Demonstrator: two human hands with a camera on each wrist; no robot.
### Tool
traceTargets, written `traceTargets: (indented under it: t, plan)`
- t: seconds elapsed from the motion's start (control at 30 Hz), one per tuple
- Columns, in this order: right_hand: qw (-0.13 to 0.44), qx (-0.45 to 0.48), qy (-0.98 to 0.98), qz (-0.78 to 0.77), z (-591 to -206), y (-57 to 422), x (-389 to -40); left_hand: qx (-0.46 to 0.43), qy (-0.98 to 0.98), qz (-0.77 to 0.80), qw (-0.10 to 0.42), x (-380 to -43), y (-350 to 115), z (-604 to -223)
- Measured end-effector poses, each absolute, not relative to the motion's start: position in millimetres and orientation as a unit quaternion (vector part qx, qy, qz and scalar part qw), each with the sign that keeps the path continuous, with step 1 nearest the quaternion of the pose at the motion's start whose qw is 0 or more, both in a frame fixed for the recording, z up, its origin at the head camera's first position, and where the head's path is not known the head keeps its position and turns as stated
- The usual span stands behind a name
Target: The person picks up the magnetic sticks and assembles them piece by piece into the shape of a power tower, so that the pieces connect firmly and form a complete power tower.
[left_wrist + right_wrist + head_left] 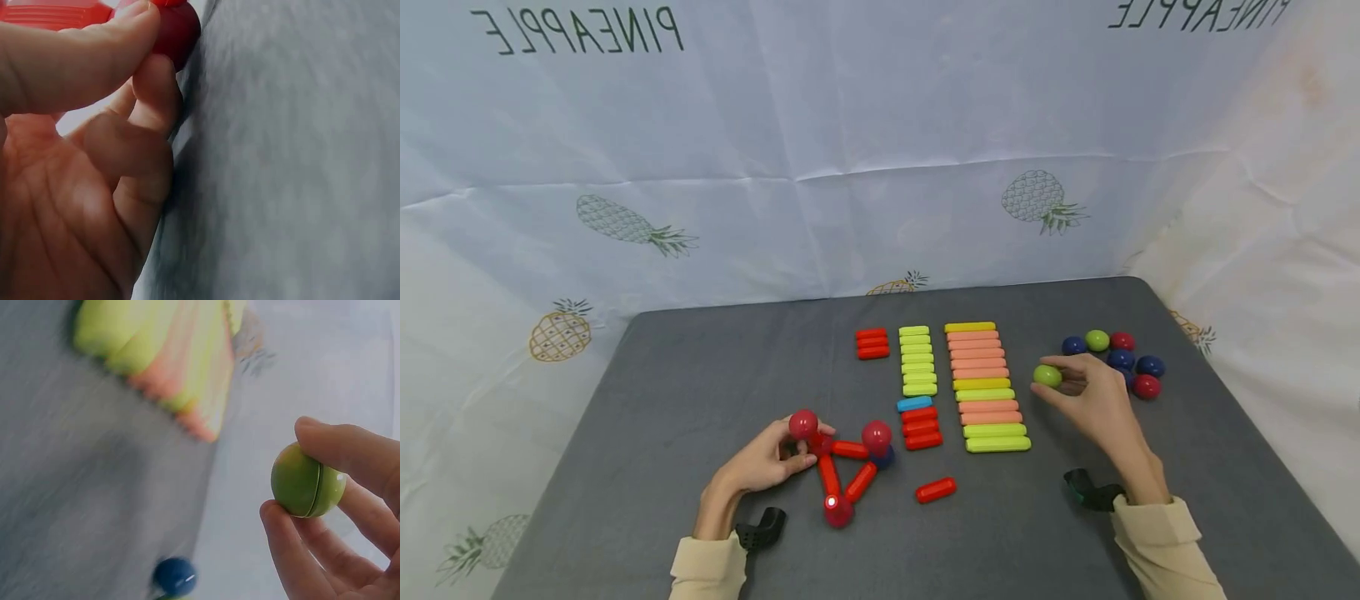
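My left hand (763, 458) grips one corner of a triangular frame made of red rods (850, 450) and balls. In the left wrist view its thumb and a finger pinch near a dark red ball (181, 34). A raised red ball (803, 424) tops that corner, and another red ball (877, 437) stands over the dark blue ball (883, 458). The near corner is a red ball (839, 513) with a rod end showing. Off the table, my right hand (1093, 396) pinches a green ball (306, 481) between thumb and fingertips; a seam runs round it.
Loose balls, including a red ball (1146, 387), cluster beyond my right hand. Mid-table lie columns of yellow-green rods (917, 358), salmon rods (977, 353) and short red rods (922, 427), one blue rod (914, 404) among them. A single red rod (936, 490) lies nearer.
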State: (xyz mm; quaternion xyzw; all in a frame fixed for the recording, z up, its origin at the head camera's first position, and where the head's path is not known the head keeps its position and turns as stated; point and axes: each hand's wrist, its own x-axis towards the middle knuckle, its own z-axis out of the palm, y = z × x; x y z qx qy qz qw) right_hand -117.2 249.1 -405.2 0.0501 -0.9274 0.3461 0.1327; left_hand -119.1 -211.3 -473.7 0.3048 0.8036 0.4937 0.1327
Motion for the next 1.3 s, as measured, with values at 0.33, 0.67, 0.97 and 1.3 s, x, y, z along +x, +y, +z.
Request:
traceTargets:
  t: [0.33, 0.67, 0.97, 1.3]
  plan:
    - [0.149, 0.112, -0.894, 0.408, -378, 205, -105, 0.274, 0.826, 0.483, 0.096, -107, -218, -474]
    - [0.110, 0.192, -0.861, 0.458, -363, 147, -95, 0.237, 0.842, 0.485, 0.012, -104, -203, -488]
    - [0.055, 0.255, -0.854, 0.451, -378, 90, -91, 0.200, 0.845, 0.495, -0.001, -104, -199, -492]
    - [0.017, 0.274, -0.861, 0.428, -393, 68, -95, 0.196, 0.843, 0.500, -0.001, -102, -199, -491]
